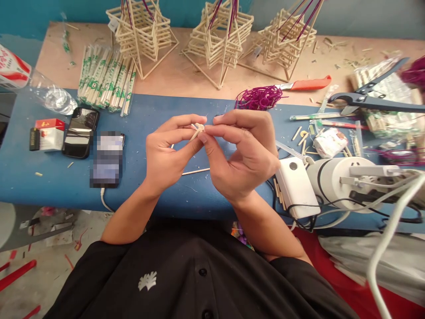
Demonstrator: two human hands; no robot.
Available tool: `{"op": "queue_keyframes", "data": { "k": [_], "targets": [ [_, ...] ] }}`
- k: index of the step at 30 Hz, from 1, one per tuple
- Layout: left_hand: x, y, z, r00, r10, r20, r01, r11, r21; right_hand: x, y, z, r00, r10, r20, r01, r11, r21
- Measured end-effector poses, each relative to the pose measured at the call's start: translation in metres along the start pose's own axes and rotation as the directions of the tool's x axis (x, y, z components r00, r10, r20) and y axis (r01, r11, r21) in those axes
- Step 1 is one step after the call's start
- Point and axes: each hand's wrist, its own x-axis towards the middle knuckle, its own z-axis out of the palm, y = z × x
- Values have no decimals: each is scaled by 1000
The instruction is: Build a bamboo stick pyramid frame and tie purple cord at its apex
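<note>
Thin wooden sticks [198,128] meet at a joint that I hold up over the blue tabletop. My left hand [172,150] pinches them between thumb and fingertips. From the other side my right hand [244,150] is closed on the same joint, thumb and index finger pressed together there. The exact shape of the joint is mostly hidden by my fingertips. Beneath my hands, a single stick [195,171] lies on the table, its right end covered by my right hand.
Three stick lanterns [217,40] stand at the back. Wrapped chopsticks [106,79], phones [80,133] and a bottle [56,95] lie left. To the right are purple cord [259,97], a red-handled knife [310,83], cutters [372,95], a power bank [297,186] and a power strip [345,179].
</note>
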Motion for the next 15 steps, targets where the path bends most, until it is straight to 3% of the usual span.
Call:
{"op": "queue_keyframes", "data": {
  "k": [8,15],
  "targets": [
    [0,1,0,1000,-11,-4,11,1000,28,-2,3,2,998,65,10,-65,996,-53],
    [0,0,-1,1000,-13,2,13,1000,14,-7,9,-1,996,-62,-66,59,997,-40]
  ]
}}
